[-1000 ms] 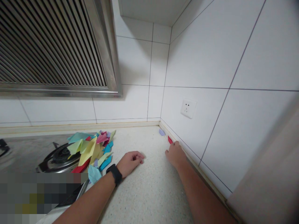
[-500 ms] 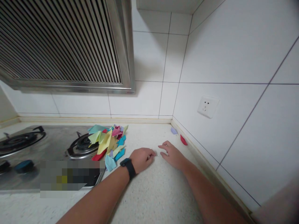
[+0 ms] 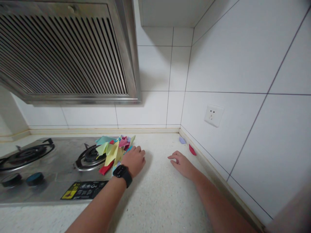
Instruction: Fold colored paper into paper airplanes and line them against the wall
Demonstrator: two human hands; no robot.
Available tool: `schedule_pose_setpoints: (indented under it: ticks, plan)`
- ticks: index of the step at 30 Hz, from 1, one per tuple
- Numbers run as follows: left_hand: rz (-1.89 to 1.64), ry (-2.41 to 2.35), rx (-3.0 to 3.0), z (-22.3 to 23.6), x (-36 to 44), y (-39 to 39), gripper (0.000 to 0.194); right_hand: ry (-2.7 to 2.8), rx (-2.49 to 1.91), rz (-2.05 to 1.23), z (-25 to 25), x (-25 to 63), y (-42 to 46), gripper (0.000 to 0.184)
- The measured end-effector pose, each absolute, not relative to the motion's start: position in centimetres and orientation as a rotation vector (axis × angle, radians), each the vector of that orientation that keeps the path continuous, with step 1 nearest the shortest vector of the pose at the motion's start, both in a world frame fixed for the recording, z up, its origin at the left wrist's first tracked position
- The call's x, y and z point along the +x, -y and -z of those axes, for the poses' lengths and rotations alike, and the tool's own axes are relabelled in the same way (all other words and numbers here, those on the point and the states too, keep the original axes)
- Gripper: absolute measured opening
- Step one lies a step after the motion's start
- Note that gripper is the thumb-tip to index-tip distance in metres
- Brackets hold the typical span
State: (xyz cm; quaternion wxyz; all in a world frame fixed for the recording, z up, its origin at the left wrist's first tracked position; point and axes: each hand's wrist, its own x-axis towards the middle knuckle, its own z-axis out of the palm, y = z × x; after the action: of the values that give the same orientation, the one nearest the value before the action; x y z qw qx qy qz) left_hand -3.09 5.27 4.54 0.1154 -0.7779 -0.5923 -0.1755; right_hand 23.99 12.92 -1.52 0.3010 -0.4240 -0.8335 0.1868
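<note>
A loose pile of folded coloured papers (image 3: 114, 150), in yellow, green, red, pink and blue, lies across the right edge of the stove and onto the counter. My left hand (image 3: 133, 161), with a black watch (image 3: 122, 174) on the wrist, is at the right side of this pile and covers part of it. Its fingers are bent and the fingertips are hidden, so a hold on any paper cannot be made out. To the right, my right hand (image 3: 181, 164) is low over the counter, index finger stretched and thumb apart, holding nothing.
A purple folded paper (image 3: 182, 140) and a red folded paper (image 3: 192, 149) lie by the right wall. The gas stove (image 3: 60, 152) with burners and knobs is at left, beneath a range hood (image 3: 73, 55). A socket (image 3: 214, 115) is on the tiled wall.
My left hand has moved left from the middle of the counter to the paper pile. My right hand stays about where it was. The view has tilted up slightly.
</note>
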Motion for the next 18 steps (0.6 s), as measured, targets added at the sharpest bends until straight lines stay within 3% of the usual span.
schedule_pose_setpoints:
  ticks: [8, 18]
  plan:
    - [0.333, 1.977, -1.761, -5.4, -10.5, -2.2, 0.029, 2.222, -1.099, -0.488, 1.6, 23.9, -13.0, 0.023]
    - [0.365, 2.183, -1.731, -5.0, -14.1, -2.3, 0.033, 2.208, -1.089, -0.506, 1.9, 24.0, -13.0, 0.02]
